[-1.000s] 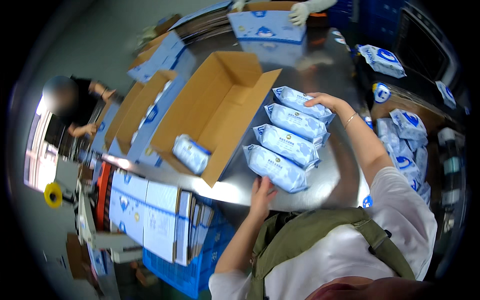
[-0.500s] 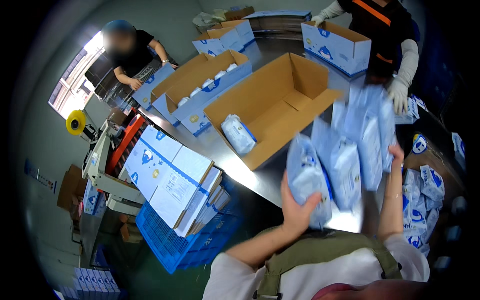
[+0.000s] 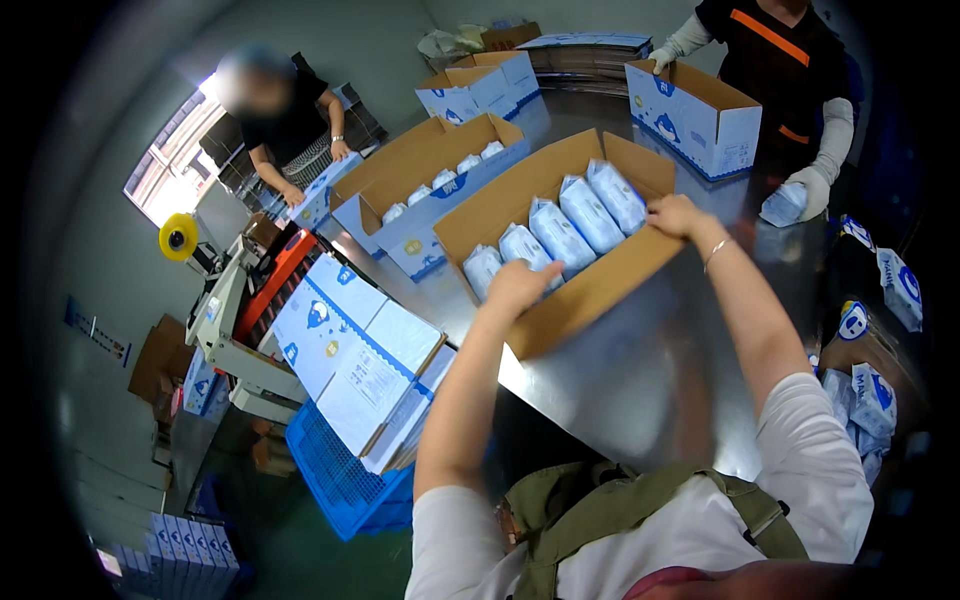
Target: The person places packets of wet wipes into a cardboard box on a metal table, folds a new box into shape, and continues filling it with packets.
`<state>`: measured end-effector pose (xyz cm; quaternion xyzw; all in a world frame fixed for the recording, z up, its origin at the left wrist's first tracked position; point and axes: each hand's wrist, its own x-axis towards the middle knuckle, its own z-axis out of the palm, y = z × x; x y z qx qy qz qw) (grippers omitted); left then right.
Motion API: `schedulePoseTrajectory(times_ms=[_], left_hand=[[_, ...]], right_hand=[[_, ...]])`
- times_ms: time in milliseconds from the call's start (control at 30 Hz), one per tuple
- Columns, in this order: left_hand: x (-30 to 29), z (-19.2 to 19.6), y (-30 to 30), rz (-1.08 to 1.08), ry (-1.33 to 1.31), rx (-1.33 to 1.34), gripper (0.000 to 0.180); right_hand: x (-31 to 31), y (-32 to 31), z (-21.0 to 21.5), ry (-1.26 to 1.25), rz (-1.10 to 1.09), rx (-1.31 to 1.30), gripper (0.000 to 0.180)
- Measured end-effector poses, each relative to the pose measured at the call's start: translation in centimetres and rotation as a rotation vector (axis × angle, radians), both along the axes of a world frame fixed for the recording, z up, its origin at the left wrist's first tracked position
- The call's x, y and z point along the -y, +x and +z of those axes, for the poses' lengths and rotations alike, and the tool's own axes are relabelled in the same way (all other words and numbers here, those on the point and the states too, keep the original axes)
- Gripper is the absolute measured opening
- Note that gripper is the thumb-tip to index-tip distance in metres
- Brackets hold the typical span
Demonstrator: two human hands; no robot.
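A long cardboard box [image 3: 560, 335], brown inside, sits on the metal table in front of me with its top open. Several soft white-and-blue packs, like wet wipes [image 3: 560, 240], stand in a row inside it, leaning slightly. My left hand [image 3: 520, 287] is at the near wall, over the packs at the left end; its thumb is spread and the other fingers are partly hidden. At the right end, my right hand [image 3: 676, 216] grips the box's edge near the corner, beside the last pack.
Behind stands another box [image 3: 430, 200] with packs. Folded cartons [image 3: 350, 350] lie on a blue crate [image 3: 330, 465] by a tape machine [image 3: 225, 330]. Loose packs [image 3: 873, 400] lie at right. One co-worker's gloved hand [image 3: 808, 192] holds a pack; another person [image 3: 290, 120] handles a carton.
The packs that were between my two hands now stand in the box beside the single pack there. Both hands have moved forward to the box. The co-worker's gloved hand has lifted a pack.
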<state>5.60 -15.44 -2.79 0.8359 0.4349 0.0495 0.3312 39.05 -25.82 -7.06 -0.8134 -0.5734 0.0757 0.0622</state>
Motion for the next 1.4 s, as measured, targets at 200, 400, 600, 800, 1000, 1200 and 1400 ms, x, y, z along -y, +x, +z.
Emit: schedulePoseTrajectory(times_ms=[200,400,600,800,1000,1200,1400], left_hand=[[9.9,-0.9,-0.9,-0.457,0.711,-0.365,0.070],[0.7,-1.4,-11.8,-0.694,0.584,0.027,0.047],[-6.9,-0.3,-14.7,-0.535,0.797,0.033,0.041],[-7.6,-5.0,-29.7,0.489,0.698,-0.196,0.076],[-5.6,-9.5,-39.3,0.947,0.379,-0.293,0.108],[-9.3,-9.3,-40.8,0.972,0.072,-0.306,0.075],[-7.5,-8.8,-40.2,1.299,0.381,-0.300,0.067]], right_hand=[[7.5,-5.7,-2.7,0.462,0.098,-0.010,0.042],[24.7,-13.6,-6.0,1.037,-0.003,-0.785,0.050],[17.5,-24.5,-12.0,0.963,-0.079,-0.715,0.132],[5.3,-28.5,-12.3,0.917,-0.192,-0.707,0.131],[-9.5,-32.7,-12.5,0.692,-0.274,-0.599,0.126],[-19.7,-20.3,-10.1,0.453,-0.072,-0.738,0.110],[-2.7,-19.8,-14.4,0.319,0.247,-0.159,0.062]])
